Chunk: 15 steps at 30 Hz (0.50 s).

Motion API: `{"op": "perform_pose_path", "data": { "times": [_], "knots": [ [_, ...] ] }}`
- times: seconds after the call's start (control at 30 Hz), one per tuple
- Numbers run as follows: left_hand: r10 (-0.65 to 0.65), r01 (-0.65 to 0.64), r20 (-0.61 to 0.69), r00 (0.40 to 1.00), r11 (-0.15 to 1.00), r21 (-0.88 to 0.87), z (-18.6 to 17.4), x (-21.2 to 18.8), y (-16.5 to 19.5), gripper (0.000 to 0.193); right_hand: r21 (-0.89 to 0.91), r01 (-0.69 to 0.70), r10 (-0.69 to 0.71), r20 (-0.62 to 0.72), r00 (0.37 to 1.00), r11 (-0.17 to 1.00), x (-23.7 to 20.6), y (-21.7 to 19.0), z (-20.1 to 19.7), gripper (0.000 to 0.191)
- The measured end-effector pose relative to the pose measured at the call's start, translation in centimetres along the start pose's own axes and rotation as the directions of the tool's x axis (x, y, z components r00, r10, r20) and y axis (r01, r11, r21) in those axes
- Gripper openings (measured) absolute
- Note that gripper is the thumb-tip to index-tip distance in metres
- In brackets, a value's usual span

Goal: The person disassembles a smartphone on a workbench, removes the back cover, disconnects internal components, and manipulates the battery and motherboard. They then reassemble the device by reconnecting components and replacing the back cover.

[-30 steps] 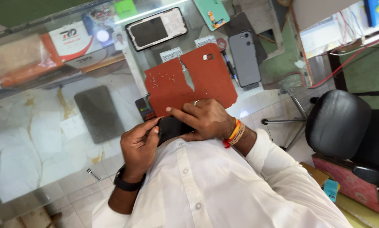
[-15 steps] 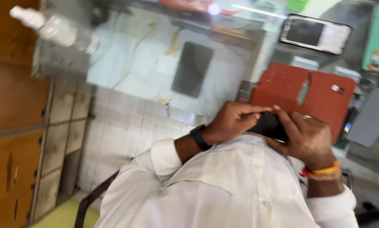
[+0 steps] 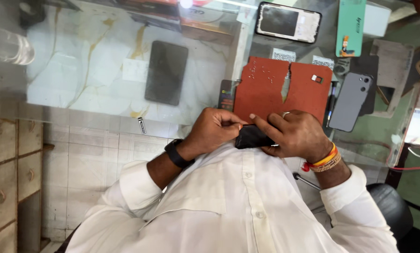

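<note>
Shifted nearer centre, both hands [image 3: 261, 133] still grip the black phone [image 3: 251, 137] between them.

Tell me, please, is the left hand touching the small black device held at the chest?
Touching. The head view shows the left hand with fingertips pressed on the black device's edge, while the right hand grips its other side.

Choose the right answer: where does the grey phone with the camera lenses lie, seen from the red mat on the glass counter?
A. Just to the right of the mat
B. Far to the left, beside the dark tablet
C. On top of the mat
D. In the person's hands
A: the grey phone lies back up on the glass beside the right edge of the red mat, while both hands hold a small black device.
</note>
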State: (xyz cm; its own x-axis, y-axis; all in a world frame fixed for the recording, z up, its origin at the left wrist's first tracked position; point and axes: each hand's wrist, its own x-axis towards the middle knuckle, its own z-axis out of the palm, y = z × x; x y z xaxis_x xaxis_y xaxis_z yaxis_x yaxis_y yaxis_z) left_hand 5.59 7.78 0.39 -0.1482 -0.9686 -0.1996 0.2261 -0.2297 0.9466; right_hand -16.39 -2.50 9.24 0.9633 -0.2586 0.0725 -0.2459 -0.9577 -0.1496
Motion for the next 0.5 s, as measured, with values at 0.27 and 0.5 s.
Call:
{"op": "perform_pose_path", "data": {
  "times": [0.27,0.5],
  "knots": [
    [-0.124,0.12,0.047,0.991,0.99,0.073,-0.6,0.0,2.5,0.012,0.04,0.15,-0.15,-0.02,0.989,0.988,0.3,0.7,-0.8,0.076],
    [-0.208,0.206,0.074,0.975,0.978,0.028,-1.1,0.1,2.8,0.011,0.041,0.183,-0.185,0.049,0.982,0.982,0.9,1.1,-0.6,0.076]
  ]
}}
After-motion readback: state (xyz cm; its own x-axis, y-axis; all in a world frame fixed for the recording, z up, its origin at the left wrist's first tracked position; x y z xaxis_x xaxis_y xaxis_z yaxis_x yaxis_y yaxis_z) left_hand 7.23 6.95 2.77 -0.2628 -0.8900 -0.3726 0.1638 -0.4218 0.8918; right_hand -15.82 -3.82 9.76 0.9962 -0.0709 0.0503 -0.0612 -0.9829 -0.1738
